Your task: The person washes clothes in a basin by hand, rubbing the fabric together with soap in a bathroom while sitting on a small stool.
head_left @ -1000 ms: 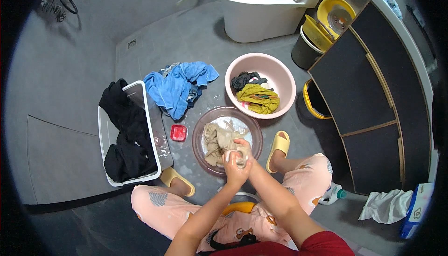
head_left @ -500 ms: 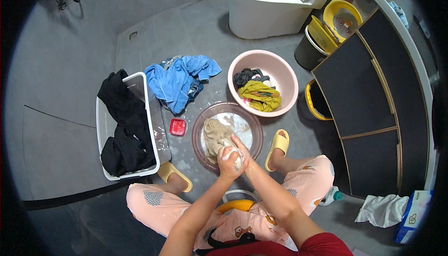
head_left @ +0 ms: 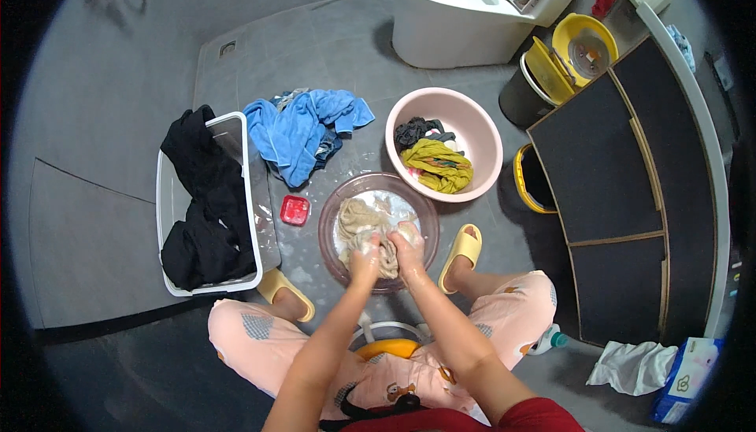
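Note:
A brownish see-through basin (head_left: 331, 255) on the floor holds sudsy water and a wet beige cloth garment (head_left: 358, 215). Over its near side my left hand (head_left: 365, 257) is closed round a bunched part of the garment. My right hand (head_left: 408, 251), a little to the right, also grips the cloth, with white suds on its fingers. A stretch of the garment runs between both hands, and the rest lies in the water. A small red soap box (head_left: 294, 211) sits on the floor left of the basin.
A pink basin (head_left: 490, 144) behind holds mustard and dark clothes. Blue clothes (head_left: 303, 133) lie on the floor. On the left stands a white-rimmed basket (head_left: 250, 188) with black clothes. The toilet (head_left: 457, 30), bins (head_left: 526, 89) and dark cabinet (head_left: 630, 196) line the far and right sides.
My hands were pressed together over a sudsy lump of cloth. They have come apart and lower into the basin, the garment stretched between them. The view has shifted slightly.

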The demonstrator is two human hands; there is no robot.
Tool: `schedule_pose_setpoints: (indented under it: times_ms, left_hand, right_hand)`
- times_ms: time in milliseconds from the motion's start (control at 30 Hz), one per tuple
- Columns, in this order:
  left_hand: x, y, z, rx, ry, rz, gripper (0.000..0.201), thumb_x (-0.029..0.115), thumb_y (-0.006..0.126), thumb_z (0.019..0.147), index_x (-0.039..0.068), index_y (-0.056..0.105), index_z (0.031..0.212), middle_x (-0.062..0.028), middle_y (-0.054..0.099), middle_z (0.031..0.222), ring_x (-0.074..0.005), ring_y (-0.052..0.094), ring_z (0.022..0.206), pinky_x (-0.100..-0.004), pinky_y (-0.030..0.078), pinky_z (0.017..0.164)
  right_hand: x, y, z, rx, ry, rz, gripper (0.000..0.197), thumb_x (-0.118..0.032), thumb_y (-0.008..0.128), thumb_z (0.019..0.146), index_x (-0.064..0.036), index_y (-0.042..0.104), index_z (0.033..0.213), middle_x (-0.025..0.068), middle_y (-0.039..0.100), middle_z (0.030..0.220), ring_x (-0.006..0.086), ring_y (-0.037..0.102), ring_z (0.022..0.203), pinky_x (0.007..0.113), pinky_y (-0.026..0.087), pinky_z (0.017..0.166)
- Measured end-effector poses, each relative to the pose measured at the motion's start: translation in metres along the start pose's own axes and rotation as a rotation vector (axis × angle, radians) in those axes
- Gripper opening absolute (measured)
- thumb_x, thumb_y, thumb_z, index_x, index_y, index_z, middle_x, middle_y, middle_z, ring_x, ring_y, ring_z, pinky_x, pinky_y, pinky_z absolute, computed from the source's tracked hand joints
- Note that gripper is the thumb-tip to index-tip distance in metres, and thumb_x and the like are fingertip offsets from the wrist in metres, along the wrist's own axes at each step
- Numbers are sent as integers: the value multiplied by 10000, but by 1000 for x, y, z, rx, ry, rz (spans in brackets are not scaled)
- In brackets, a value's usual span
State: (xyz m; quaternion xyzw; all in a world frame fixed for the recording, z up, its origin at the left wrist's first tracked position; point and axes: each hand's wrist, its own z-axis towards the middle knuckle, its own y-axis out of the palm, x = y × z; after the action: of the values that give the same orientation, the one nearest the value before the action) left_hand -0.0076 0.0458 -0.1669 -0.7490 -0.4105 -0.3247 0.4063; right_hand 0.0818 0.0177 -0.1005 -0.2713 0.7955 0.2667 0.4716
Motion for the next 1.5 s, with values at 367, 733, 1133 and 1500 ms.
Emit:
schedule_pose_setpoints:
  times_ms: [367, 733, 1133, 1500]
  left_hand:
    - [35, -17, -11, -85, 205, -264, 296, 60, 513, 665, -8, 529, 952, -125, 583, 866, -215, 563, 806, -314, 437, 724]
    - [55, -6, -38, 233, 695, 448, 325, 322, 643, 611, 36, 561, 741, -140, 560, 630, -331, 518, 588, -432, 375, 632]
    - [63, -7, -63, 18, 940, 263, 285, 215, 620, 598, 44, 525, 806, -151, 490, 906, -332, 489, 876, -400, 397, 758]
    - [57, -2, -46, 150, 835, 77, 190, 136, 604, 664, 39, 454, 600, -138, 487, 637, -329, 505, 618, -384, 404, 536]
  right_hand:
    - [49, -24, 6, -242, 360, -93, 449, -466, 413, 829, -109, 492, 1089, 54, 517, 1033, 164, 452, 1001, 302, 363, 851]
    - [69, -21, 16, -365, 570, 725, 340, -221, 392, 853, -50, 445, 1141, 112, 539, 1017, 245, 548, 886, 371, 455, 779]
    - [15, -28, 18, -567, 665, 755, 357, -330, 498, 803, -42, 503, 1013, 84, 576, 875, 219, 554, 831, 332, 449, 756]
    - [48, -14, 8, -47, 385, 344, 347, -319, 481, 823, -31, 503, 1017, 85, 571, 881, 189, 554, 795, 309, 455, 714]
